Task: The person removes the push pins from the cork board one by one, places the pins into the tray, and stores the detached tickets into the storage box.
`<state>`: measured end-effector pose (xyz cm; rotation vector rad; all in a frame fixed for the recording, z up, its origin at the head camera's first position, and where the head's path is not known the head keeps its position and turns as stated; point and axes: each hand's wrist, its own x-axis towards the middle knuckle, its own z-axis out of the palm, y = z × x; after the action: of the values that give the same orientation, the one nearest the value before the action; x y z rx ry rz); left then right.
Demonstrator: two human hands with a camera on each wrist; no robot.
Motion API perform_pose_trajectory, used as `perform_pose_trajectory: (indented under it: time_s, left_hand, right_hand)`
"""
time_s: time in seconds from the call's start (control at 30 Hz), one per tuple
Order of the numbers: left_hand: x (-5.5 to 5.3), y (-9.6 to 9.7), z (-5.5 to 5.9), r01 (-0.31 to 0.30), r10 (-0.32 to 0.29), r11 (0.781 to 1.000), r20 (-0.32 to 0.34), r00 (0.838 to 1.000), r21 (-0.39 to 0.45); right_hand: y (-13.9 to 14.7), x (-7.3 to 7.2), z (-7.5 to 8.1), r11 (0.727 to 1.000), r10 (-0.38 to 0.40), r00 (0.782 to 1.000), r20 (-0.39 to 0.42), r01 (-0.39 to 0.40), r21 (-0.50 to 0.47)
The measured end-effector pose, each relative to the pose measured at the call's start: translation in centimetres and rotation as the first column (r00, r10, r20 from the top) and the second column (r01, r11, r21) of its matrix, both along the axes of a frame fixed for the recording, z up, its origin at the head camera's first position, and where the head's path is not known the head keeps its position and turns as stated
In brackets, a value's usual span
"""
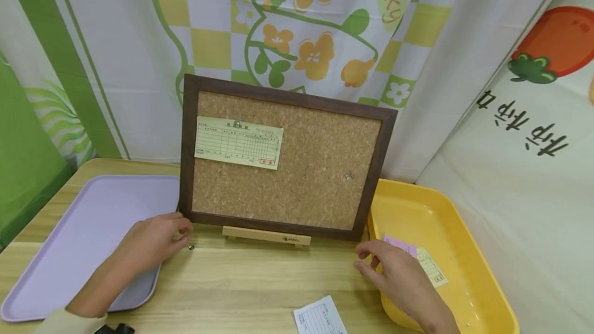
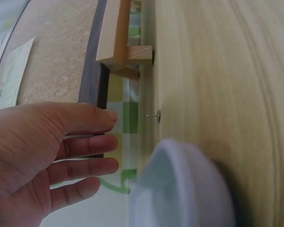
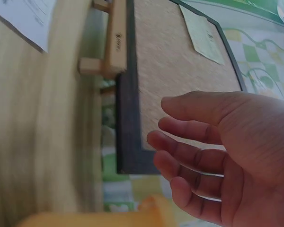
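A dark-framed cork board point(image 1: 320, 184) leans on a small wooden easel point(image 1: 266, 236). A pale yellow-green receipt slip point(image 1: 236, 146) hangs at its upper left, with a tack point(image 1: 237, 123) at the slip's top edge. My left hand point(image 1: 155, 241) is by the board's lower left corner, fingers loosely bent and holding nothing. Just beside it, a thumbtack point(image 2: 156, 115) rests on the table, point up. Near the lower right corner is my right hand point(image 3: 227, 156), its fingers relaxed and nothing between them. A white printed slip point(image 1: 320, 317) lies on the table at the front.
A lilac tray point(image 1: 99, 210) lies at left, under the left forearm. On the right, a yellow tray point(image 1: 464, 251) contains a pink slip point(image 1: 400, 245) and a pale yellow slip point(image 1: 432, 268). A patterned curtain point(image 1: 213, 50) hangs behind. Small shiny specks point(image 1: 348, 176) show on the cork.
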<state>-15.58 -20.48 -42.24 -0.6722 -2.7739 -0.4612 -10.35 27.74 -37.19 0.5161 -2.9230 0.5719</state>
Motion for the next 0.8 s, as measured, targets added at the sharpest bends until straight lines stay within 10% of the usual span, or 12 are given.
perform_pose_trajectory:
  time_s: [0.8]
  left_hand:
    - [0.2, 0.6, -1.8, 0.033, -0.029, 0.999, 0.11, 0.993, -0.036]
  right_hand:
    - [-2.4, -0.9, -4.0, 0.963, 0.252, 0.946, 0.206, -0.267, 0.044]
